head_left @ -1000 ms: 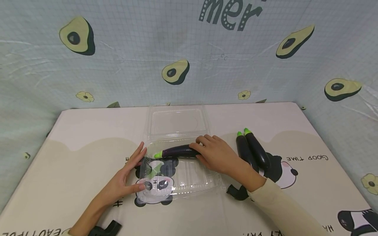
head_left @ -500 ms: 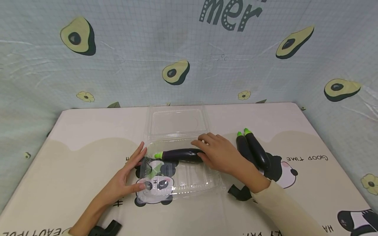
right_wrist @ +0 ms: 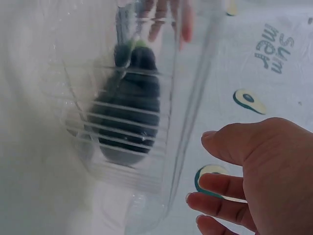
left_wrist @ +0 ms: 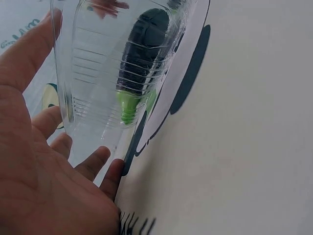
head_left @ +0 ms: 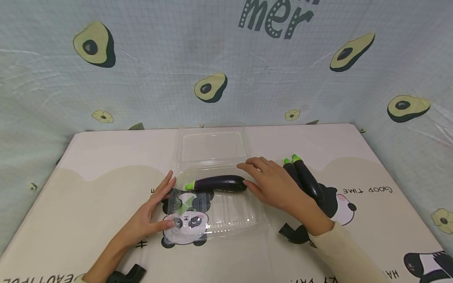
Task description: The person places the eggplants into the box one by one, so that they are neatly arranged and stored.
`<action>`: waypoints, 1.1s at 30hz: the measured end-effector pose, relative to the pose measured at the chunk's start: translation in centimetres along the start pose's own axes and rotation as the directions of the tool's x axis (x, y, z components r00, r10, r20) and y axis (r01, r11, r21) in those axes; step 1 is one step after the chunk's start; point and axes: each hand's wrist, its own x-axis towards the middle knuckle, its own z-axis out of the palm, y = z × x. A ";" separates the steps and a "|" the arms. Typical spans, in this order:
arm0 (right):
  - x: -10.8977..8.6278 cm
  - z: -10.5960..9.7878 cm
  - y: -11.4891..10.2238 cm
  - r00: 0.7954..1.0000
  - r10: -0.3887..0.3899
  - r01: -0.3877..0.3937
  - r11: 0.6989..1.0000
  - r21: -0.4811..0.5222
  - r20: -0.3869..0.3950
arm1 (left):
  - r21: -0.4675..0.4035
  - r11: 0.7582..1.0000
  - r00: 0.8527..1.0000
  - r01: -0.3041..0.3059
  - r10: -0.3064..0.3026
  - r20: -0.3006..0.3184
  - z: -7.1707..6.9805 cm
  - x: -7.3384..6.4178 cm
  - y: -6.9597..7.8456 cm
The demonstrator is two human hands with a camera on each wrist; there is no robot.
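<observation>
The head view shows, nearest at the bottom right, a cream sleeve (head_left: 347, 251) leading up to the right hand (head_left: 272, 182), and at the bottom left a bent black piece (head_left: 129, 273) beside the left wrist. The left hand (head_left: 150, 214) has its thumb and fingers spread well apart, bracing the left edge of the clear container (head_left: 235, 218) left of centre. The right hand hovers over the container's right edge, thumb and fingers apart and loosely bent, holding nothing; the right wrist view shows a gap between it and the plastic wall.

The container's near rim runs straight across the lower middle, with ribbed floor visible between that rim and the dark eggplant (head_left: 221, 183). This eggplant lies inside, crosswise along the far part of the tray, its green tip to the left and its rounded end by the right thumb. It is smooth, glossy and purple-black.

Right of centre, a pair of eggplants (head_left: 308, 179) lies side by side on the table (head_left: 106, 188), partly behind the right forearm. Farther up, the thin, embossed lid (head_left: 212, 145) leans open toward the table's straight back edge. Beyond hangs wrinkled, grid-lined fabric (head_left: 148, 47) printed with avocados.
</observation>
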 end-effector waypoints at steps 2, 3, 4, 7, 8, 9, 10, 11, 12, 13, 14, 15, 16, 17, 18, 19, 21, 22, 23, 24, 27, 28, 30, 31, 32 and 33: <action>-0.3 -0.3 0.3 1.000 0.011 -0.011 1.000 0.009 -0.022 | 0.003 1.000 1.000 0.004 -0.004 -0.001 0.0 0.0 0.0; -0.5 -0.4 0.4 0.999 0.015 -0.015 1.000 0.015 -0.034 | 0.003 1.000 1.000 0.004 -0.004 -0.002 0.0 0.0 0.0; -0.7 -0.6 0.5 0.999 0.020 -0.019 1.000 0.022 -0.045 | 0.002 1.000 1.000 0.005 -0.005 -0.002 0.0 0.0 0.0; -1.3 -1.0 1.0 0.997 0.039 -0.036 0.998 0.042 -0.069 | 0.002 1.000 1.000 0.006 -0.006 -0.003 0.0 0.0 0.1; -1.5 -1.2 1.1 0.996 0.047 -0.044 0.998 0.048 -0.074 | 0.000 1.000 1.000 0.008 -0.008 -0.003 0.0 0.0 0.1; -1.8 -1.3 1.3 0.995 0.057 -0.053 0.997 0.055 -0.077 | -0.001 1.000 1.000 0.009 -0.009 -0.002 0.0 0.0 0.1; -2.0 -1.5 1.5 0.995 0.067 -0.062 0.996 0.062 -0.079 | 0.000 1.000 1.000 0.009 -0.009 -0.002 0.0 0.0 0.1; -2.3 -1.6 1.6 0.993 0.076 -0.071 0.995 0.067 -0.085 | 0.000 1.000 1.000 0.008 -0.008 -0.002 0.0 0.0 0.1; -2.6 -1.7 1.8 0.992 0.085 -0.079 0.994 0.071 -0.090 | -0.001 1.000 1.000 0.007 -0.007 -0.002 0.0 0.0 0.0; -2.9 -1.7 2.0 0.991 0.092 -0.085 0.994 0.072 -0.098 | 0.001 1.000 1.000 0.002 -0.002 0.000 0.0 0.0 0.0; -3.2 -1.8 2.3 0.990 0.098 -0.090 0.993 0.076 -0.106 | 0.001 1.000 1.000 -0.001 0.001 0.000 0.0 0.0 -0.1; -3.5 -1.9 2.5 0.988 0.101 -0.093 0.993 0.078 -0.114 | 0.003 1.000 1.000 -0.004 0.004 0.000 0.0 0.0 -0.1; -3.8 -1.9 2.7 0.987 0.106 -0.096 0.992 0.081 -0.124 | 0.003 1.000 1.000 -0.007 0.007 0.000 0.1 0.0 -0.2; -4.2 -2.0 2.9 0.985 0.109 -0.099 0.992 0.081 -0.135 | 0.007 1.000 1.000 -0.013 0.013 0.001 0.1 0.0 -0.2; -4.5 -2.1 3.2 0.983 0.115 -0.104 0.991 0.080 -0.143 | 0.007 1.000 1.000 -0.014 0.014 0.001 0.1 0.0 -0.2; -4.8 -2.2 3.4 0.981 0.120 -0.108 0.991 0.081 -0.152 | 0.007 1.000 1.000 -0.015 0.015 0.002 0.1 0.0 -0.2; -5.4 -2.4 3.8 0.978 0.131 -0.118 0.990 0.083 -0.166 | 0.006 1.000 1.000 -0.011 0.011 0.001 0.1 0.0 -0.2; -5.7 -2.5 4.0 0.975 0.136 -0.123 0.989 0.085 -0.175 | 0.007 1.000 1.000 -0.015 0.015 0.003 0.1 0.1 -0.1; -6.0 -2.6 4.2 0.973 0.142 -0.128 0.988 0.084 -0.184 | 0.005 1.000 1.000 -0.014 0.014 0.003 0.1 0.1 -0.1; -6.3 -2.7 4.4 0.970 0.146 -0.132 0.988 0.083 -0.194 | 0.001 1.000 1.000 -0.010 0.010 0.002 0.1 0.1 -0.1; -7.3 -3.1 5.0 0.961 0.163 -0.147 0.985 0.089 -0.222 | 0.001 1.000 1.000 -0.010 0.010 0.001 0.1 0.1 -0.1; -7.7 -3.2 5.1 0.958 0.173 -0.156 0.984 0.091 -0.228 | 0.001 1.000 1.000 -0.009 0.009 0.001 0.1 0.0 -0.1; -8.4 -3.4 5.4 0.952 0.200 -0.182 0.979 0.095 -0.234 | 0.002 1.000 1.000 -0.004 0.004 -0.002 0.1 0.0 -0.1; -8.8 -3.5 5.6 0.948 0.216 -0.198 0.975 0.099 -0.232 | 0.003 1.000 1.000 -0.003 0.003 -0.003 0.1 0.0 -0.2; -9.2 -3.5 5.7 0.945 0.234 -0.216 0.971 0.101 -0.229 | 0.004 1.000 1.000 -0.007 0.007 -0.003 0.1 0.0 -0.2; -9.6 -3.5 5.9 0.941 0.251 -0.233 0.967 0.102 -0.229 | 0.005 1.000 1.000 -0.005 0.005 -0.005 0.1 0.0 -0.2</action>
